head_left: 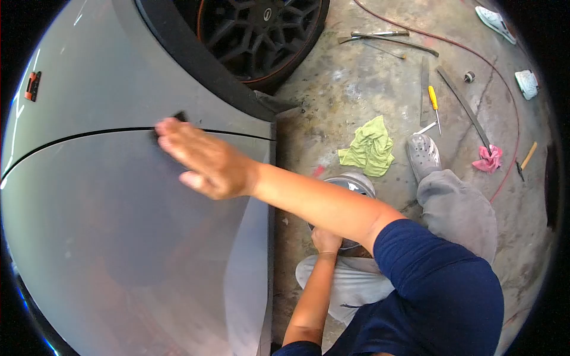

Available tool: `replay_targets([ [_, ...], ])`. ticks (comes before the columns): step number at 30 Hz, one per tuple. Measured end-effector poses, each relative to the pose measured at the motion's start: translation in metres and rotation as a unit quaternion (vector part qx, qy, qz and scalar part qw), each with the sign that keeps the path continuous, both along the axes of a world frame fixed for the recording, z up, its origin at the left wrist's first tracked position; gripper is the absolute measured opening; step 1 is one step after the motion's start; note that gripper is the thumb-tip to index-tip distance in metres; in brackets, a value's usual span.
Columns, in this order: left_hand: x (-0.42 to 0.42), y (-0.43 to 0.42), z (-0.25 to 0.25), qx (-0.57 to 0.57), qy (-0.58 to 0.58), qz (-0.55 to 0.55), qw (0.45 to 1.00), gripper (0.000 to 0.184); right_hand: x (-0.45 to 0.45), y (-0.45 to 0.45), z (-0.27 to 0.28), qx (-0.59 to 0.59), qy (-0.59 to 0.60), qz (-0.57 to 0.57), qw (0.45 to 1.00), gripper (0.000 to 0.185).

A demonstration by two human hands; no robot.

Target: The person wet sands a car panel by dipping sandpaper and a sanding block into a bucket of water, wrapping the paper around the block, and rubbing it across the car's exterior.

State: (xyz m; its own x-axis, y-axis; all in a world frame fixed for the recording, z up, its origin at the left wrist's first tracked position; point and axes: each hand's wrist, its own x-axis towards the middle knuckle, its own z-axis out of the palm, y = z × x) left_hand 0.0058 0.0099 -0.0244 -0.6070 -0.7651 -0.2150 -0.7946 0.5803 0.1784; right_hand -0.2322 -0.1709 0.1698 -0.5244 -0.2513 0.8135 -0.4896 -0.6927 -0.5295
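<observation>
My right hand [208, 163] reaches across to a grey car body panel [160, 237], fingers stretched out and slightly blurred. Beneath its fingertips is a dark pad [180, 115], mostly covered, pressed on the panel by the dark seam. My left hand [326, 240] is curled low beside a round grey bucket-like container [362, 180], partly under my right forearm. What its fingers hold, if anything, is hidden.
A black wheel [261, 35] is at the top. On the concrete floor lie a green cloth [368, 147], a yellow-handled screwdriver [433, 98], metal bars [466, 110], a pink cloth [488, 159], a hammer [527, 157] and a red hose [518, 118]. An orange-black object [33, 86] sits on the car.
</observation>
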Motion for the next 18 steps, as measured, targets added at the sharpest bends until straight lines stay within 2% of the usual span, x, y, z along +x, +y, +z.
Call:
replay_targets([
  [2,0.003,-0.001,-0.004,0.025,-0.024,0.015,0.999,0.035,0.015,0.009,-0.048,0.036,-0.016,0.001,0.999,0.066],
  [4,0.005,-0.004,-0.003,0.078,-0.079,0.041,0.993,0.043,0.017,0.021,-0.049,0.058,-0.051,0.008,0.997,0.065],
  [5,0.005,-0.004,-0.003,0.105,-0.104,0.054,0.987,0.048,0.019,0.017,-0.045,0.05,-0.054,0.005,0.997,0.065],
  [8,0.004,0.001,-0.001,0.014,-0.037,-0.009,0.999,0.035,0.0,0.007,0.023,0.011,-0.034,-0.006,0.999,0.063],
  [11,0.005,0.003,-0.003,-0.001,-0.025,-0.007,1.0,0.033,-0.006,0.004,0.035,-0.011,-0.026,-0.004,1.0,0.063],
  [14,0.02,-0.002,-0.017,0.018,-0.012,-0.024,0.999,0.033,0.016,0.018,-0.037,0.077,-0.034,-0.016,0.996,0.066],
  [15,0.019,-0.002,-0.015,0.026,-0.03,-0.02,0.999,0.035,0.017,0.025,-0.044,0.111,-0.039,-0.017,0.993,0.067],
  [18,0.019,0.0,-0.011,0.065,-0.063,0.025,0.996,0.044,0.034,0.021,-0.04,0.103,-0.085,-0.025,0.991,0.068],
])
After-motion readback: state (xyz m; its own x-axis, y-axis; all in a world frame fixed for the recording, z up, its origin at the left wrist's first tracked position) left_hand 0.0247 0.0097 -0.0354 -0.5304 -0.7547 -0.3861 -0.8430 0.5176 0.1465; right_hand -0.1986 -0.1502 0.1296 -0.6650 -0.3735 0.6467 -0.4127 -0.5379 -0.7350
